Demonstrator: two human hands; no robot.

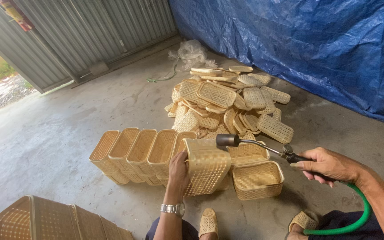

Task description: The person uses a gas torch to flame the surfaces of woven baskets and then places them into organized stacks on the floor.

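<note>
My left hand [178,173] grips a woven bamboo basket [206,166], tipped on its side with the open mouth turned away. A metal wristwatch sits on that wrist. My right hand [327,165] holds a gas torch wand [254,144] by its handle; the dark nozzle points left, just above the held basket. A green hose [356,218] runs from the handle down past my knee. No flame is visible.
A row of similar baskets [132,153] lies on its side to the left. Two upright baskets [258,180] sit on the concrete floor [45,138]. A heap of woven lids [227,102] lies behind. Blue tarp [316,44], corrugated wall, more baskets [45,220] bottom left.
</note>
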